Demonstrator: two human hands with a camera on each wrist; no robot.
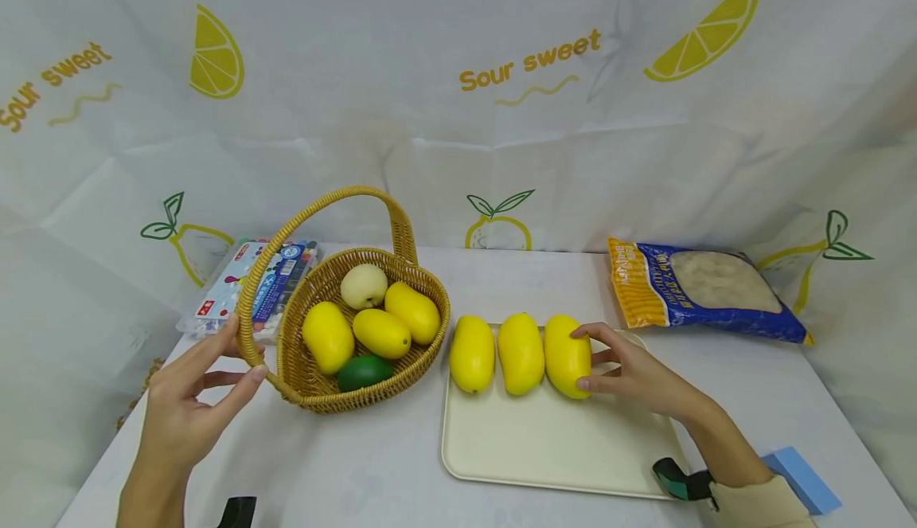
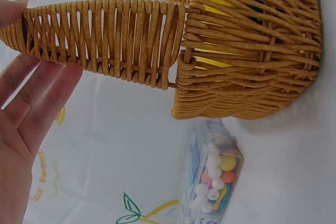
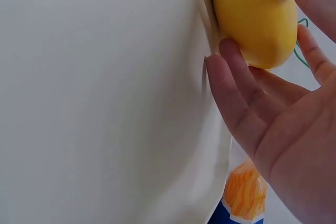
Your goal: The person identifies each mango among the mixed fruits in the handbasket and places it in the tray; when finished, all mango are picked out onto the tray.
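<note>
A wicker basket [image 1: 358, 404] at centre left holds several yellow mangoes, a pale round fruit [image 1: 364, 286] and a green fruit [image 1: 364, 372]. The left hand [image 1: 189, 400] pinches the left side of its handle [image 2: 105, 40] between thumb and fingers. Three yellow mangoes lie in a row along the back of a cream tray [image 1: 544, 448]. Around the rightmost mango [image 1: 567, 357] the right hand [image 1: 637, 373] has its thumb and fingers; in the right wrist view this mango [image 3: 254, 14] is against the fingers [image 3: 239, 72].
Behind the basket, at left, lies a clear box of beads [image 1: 247, 281]. A blue and orange bag [image 1: 705, 289] rests at the back right. A light blue block [image 1: 801, 480] is right of the right forearm. A printed white curtain hangs behind the table.
</note>
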